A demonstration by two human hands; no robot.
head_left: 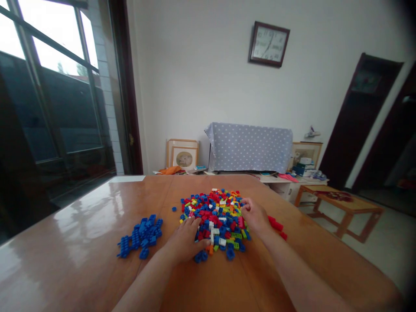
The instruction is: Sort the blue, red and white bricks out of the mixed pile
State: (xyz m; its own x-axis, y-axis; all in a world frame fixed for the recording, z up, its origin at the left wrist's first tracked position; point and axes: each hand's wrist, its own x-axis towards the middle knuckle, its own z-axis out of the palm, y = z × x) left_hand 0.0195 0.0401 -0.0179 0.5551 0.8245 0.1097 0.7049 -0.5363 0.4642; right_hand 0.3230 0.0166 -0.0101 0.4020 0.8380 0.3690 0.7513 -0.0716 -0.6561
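A pile of mixed toy building bricks [216,216] in red, blue, white, green, yellow and orange lies mid-table. My left hand [186,240] rests against the pile's near left side, fingers and thumb apart around some bricks. At the right edge of the pile is my right hand [254,213], its fingers curled together in a pinch; what they hold, if anything, is too small to make out. To the left sits a separate heap of blue bricks [144,234]. Several red bricks [276,224] lie right of the pile, partly hidden by my right wrist.
Everything lies on a glossy brown wooden table [87,260]. A single round blue piece [174,209] sits left of the main pile. A white sheet [127,178] lies at the far left edge. Beyond the table stand a cloth-covered object [250,147] and a low wooden stool [344,203].
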